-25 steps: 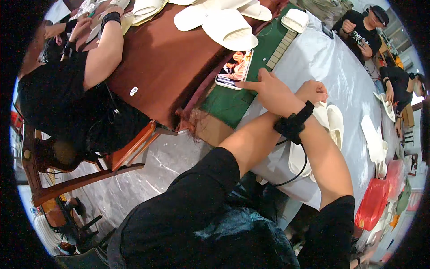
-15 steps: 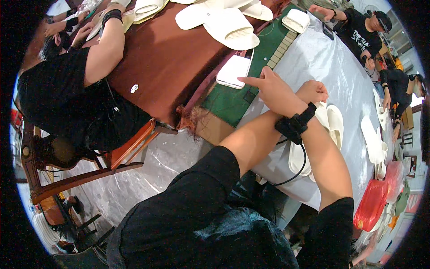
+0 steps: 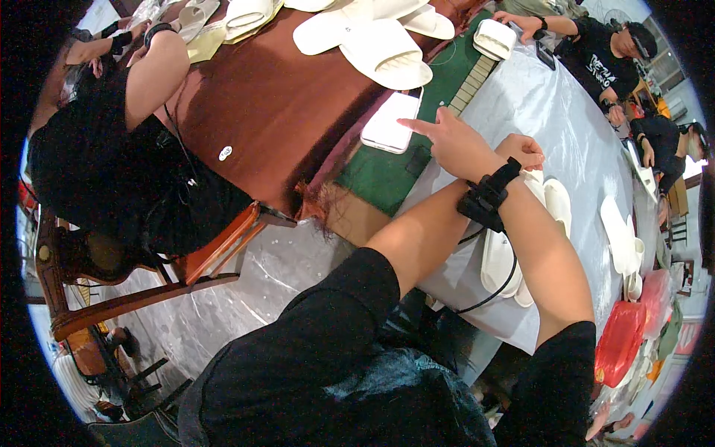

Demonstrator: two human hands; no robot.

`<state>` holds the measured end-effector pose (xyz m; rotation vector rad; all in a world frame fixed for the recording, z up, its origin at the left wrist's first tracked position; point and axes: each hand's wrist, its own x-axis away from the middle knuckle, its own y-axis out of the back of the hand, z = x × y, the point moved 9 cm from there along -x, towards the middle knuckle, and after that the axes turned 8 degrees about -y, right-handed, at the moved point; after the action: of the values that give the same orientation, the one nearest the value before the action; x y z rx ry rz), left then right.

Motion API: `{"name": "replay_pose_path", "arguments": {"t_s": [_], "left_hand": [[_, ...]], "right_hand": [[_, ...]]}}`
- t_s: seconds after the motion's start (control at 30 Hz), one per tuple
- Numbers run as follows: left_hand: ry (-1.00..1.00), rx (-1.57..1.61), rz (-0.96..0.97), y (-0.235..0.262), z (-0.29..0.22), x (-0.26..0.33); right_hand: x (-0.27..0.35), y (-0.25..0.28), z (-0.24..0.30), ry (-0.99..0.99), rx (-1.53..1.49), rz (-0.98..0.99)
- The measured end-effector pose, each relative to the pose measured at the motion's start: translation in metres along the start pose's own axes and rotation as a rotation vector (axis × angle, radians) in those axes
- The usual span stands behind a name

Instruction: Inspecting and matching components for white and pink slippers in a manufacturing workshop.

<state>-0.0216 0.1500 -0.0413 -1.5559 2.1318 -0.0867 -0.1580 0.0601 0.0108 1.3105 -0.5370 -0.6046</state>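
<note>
At table edge, on green mat: white phone (image 3: pixel 389 122) lies flat, nobody holding it. Your left hand (image 3: pixel 456 143) hovers beside it, forefinger stretched toward phone, tip not touching. Your right hand (image 3: pixel 523 149) curled loosely behind left wrist, empty. White slippers (image 3: pixel 514 246) under your arms lie untouched; handling them looks still to do.

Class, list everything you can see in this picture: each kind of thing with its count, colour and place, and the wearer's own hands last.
phone: one, white, on the green mat, under the left fingertip
green mat: one, between the brown and grey cloths
slippers: several, white, on the brown tablecloth
slippers: several, white, on the grey cloth
red bag: one, right table edge
wooden chair: one, left
other people: three, black shirts
wrist strap: one, black
left hand: pointing at phone
right hand: curled behind left
</note>
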Motion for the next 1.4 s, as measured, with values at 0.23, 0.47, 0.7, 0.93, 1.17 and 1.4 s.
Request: {"name": "replay_pose_path", "arguments": {"t_s": [0.23, 0.47, 0.7, 0.93, 1.17, 1.4], "left_hand": [[0.041, 0.050, -0.014, 0.002, 0.004, -0.001], [0.051, -0.033, -0.029, 0.004, 0.001, 0.002], [0.026, 0.004, -0.010, 0.002, -0.003, 0.002], [0.026, 0.014, -0.009, 0.001, -0.004, 0.002], [0.061, -0.005, -0.025, 0.001, 0.003, 0.000], [0.093, 0.014, -0.044, 0.002, -0.001, 0.004]], "right_hand": [[-0.003, -0.010, 0.000, 0.022, 0.043, 0.053], [-0.003, -0.012, 0.001, 0.059, 0.011, 0.020], [-0.002, -0.014, -0.001, 0.040, -0.015, 0.042], [0.001, -0.009, 0.000, -0.004, -0.065, 0.082], [0.000, -0.010, 0.003, 0.029, -0.020, 0.053], [0.002, -0.007, 0.002, -0.014, -0.054, 0.052]]}}
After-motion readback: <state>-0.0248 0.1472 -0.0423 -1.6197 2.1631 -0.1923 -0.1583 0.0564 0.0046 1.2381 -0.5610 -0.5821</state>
